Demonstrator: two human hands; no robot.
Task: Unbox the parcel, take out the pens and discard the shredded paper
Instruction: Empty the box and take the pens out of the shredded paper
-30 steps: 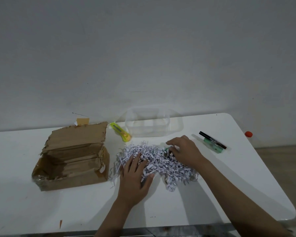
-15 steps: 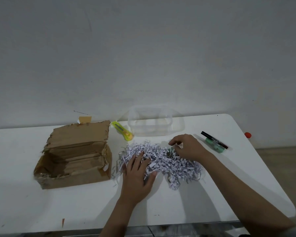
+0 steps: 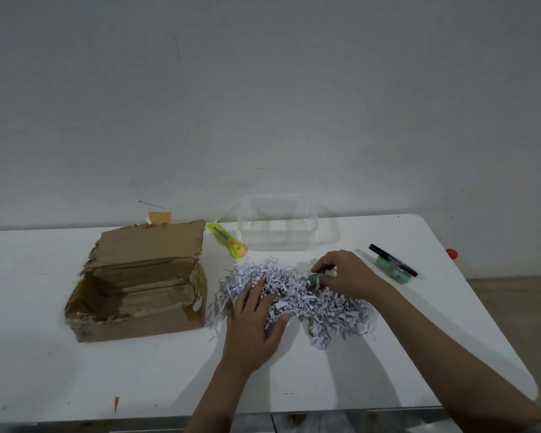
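Observation:
A heap of white shredded paper (image 3: 303,301) lies on the white table (image 3: 138,370) in the middle. My left hand (image 3: 255,320) rests flat on the heap's left part, fingers spread. My right hand (image 3: 344,273) pinches a green pen (image 3: 313,279) at the heap's far edge; most of the pen is hidden by fingers and shreds. The opened cardboard parcel (image 3: 141,282) stands to the left, its flap up, with nothing visible inside. A black pen (image 3: 392,259) and a green pen (image 3: 392,271) lie together to the right.
A clear plastic container (image 3: 278,226) stands at the back against the wall. A yellow box cutter (image 3: 227,239) lies between it and the parcel. An orange object (image 3: 451,253) shows beyond the table's right edge. The table's near edge runs close to my forearms.
My right hand has closed on a green pen and lifted its end out of the shreds. My left hand stays pressed on the heap.

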